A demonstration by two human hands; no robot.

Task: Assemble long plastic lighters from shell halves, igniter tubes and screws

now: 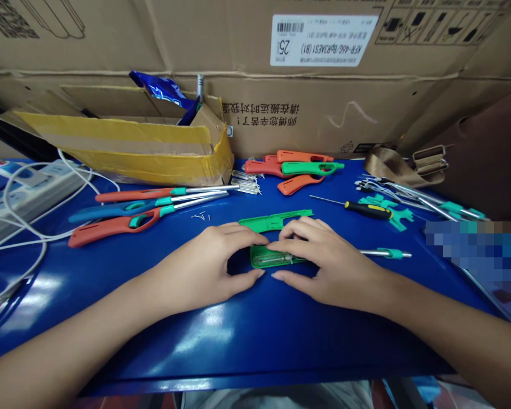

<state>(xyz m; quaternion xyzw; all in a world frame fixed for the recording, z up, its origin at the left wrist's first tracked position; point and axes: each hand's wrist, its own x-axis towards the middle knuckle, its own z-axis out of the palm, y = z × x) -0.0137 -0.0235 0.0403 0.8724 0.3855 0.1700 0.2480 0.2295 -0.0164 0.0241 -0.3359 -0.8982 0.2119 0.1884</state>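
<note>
A green lighter body half (pixel 269 258) lies on the blue table (pixel 238 335), its metal nozzle (pixel 387 253) sticking out to the right. My left hand (pixel 210 267) pinches its left end between thumb and fingers. Over its middle lies my right hand (pixel 323 258), fingers curled and pressing on it. Just behind my fingers rests a second green shell half (pixel 272 220). A few tiny screws (pixel 201 216) sit to the left of it.
Three assembled long lighters (pixel 145 207) lie at the left, and orange and green handle shells (pixel 298 169) at the back. A black-handled screwdriver (pixel 361 209), teal parts (pixel 387 213) and metal tubes (pixel 426 199) are at the right. A yellow-taped cardboard box (pixel 123 142) and a power strip (pixel 21 193) stand at the left.
</note>
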